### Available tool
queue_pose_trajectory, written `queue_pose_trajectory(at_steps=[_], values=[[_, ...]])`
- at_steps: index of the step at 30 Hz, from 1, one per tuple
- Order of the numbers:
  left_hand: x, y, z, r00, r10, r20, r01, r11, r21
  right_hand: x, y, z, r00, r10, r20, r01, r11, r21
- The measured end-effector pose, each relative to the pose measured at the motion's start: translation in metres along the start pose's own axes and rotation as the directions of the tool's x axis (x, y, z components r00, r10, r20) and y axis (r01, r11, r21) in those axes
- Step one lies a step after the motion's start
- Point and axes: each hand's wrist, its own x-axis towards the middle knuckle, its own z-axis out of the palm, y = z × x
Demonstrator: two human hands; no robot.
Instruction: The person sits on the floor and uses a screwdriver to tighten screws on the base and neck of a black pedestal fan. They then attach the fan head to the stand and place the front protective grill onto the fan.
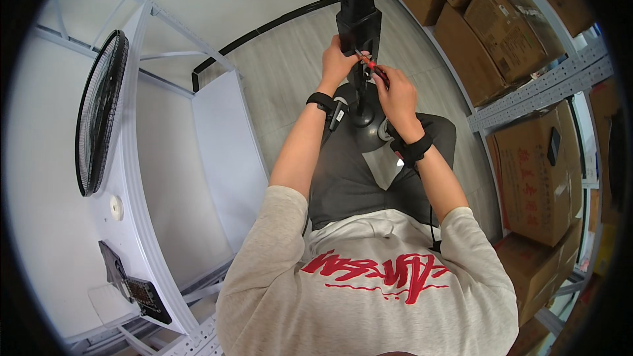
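Note:
Upright in front of me, between my knees, stands a black fan stand (359, 23) on a round dark base (362, 117). My left hand (337, 66) is closed around its post, the thumb near the tip of a screwdriver. That screwdriver (381, 75), with a red and black handle, is gripped in my right hand (399, 97) and slants up against the post. Where its tip meets the post is too small to make out. Both wrists wear black straps with small devices.
On the white shelf at left lie a round black fan grille (102, 112), a small white round part (116, 207) and dark flat parts (142, 293). Cardboard boxes (504, 29) fill metal racks on the right; a phone-like dark object (554, 146) rests on a lower box (527, 175).

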Motion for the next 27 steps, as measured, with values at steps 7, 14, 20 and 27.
queue_pose_trajectory(at_steps=[7,14,20,27], values=[[-0.002,0.009,0.000,0.999,-0.021,0.027,0.021,1.000,0.014,0.005,0.010,0.001,0.952,0.270,0.142,-0.291,0.943,0.164],[-0.001,0.005,0.000,1.000,-0.012,0.016,0.012,1.000,-0.006,0.017,0.010,-0.008,0.712,0.483,0.510,-0.702,0.508,0.499],[-0.001,0.011,0.000,0.999,-0.012,0.030,0.012,1.000,-0.017,0.013,0.018,-0.003,0.875,0.378,0.302,-0.479,0.759,0.441],[-0.004,0.012,-0.003,0.999,-0.021,0.043,0.022,0.999,-0.033,0.010,0.002,-0.012,0.951,0.231,0.204,-0.255,0.961,0.103]])
